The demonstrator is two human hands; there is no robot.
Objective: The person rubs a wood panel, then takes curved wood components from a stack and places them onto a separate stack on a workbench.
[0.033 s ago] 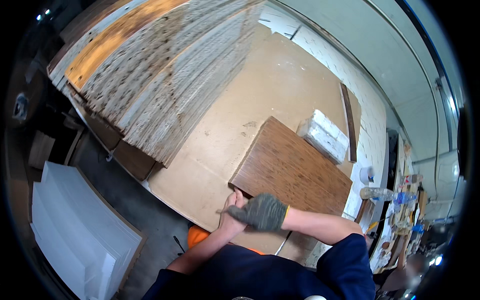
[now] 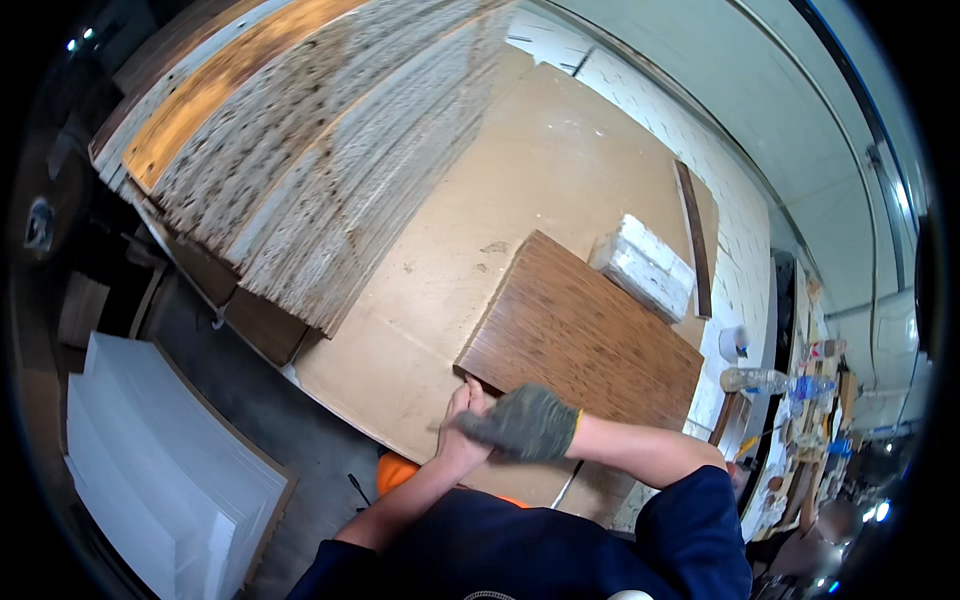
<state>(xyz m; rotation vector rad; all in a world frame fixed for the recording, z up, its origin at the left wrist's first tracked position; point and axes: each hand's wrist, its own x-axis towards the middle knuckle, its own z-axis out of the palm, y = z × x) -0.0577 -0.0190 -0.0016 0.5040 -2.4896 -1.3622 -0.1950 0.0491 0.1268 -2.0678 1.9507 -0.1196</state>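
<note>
Head | brown board point(image 2: 590, 345) | just beyond left grip point(image 2: 462, 440), gloved right grip point(image 2: 527, 424)

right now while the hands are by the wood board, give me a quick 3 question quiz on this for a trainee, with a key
1. Multiple choice: which hand wears the dark glove? a) left b) right c) neither
2. True or false: the white block lies between the wood-grain board and the narrow dark strip.
3. Fill in: in this view, the left hand is nearest the board's ____most corner.

Key:
1. b: the right hand is gloved; the left is bare.
2. True.
3. left; whether a fingertip touches the board there cannot be told.
</note>
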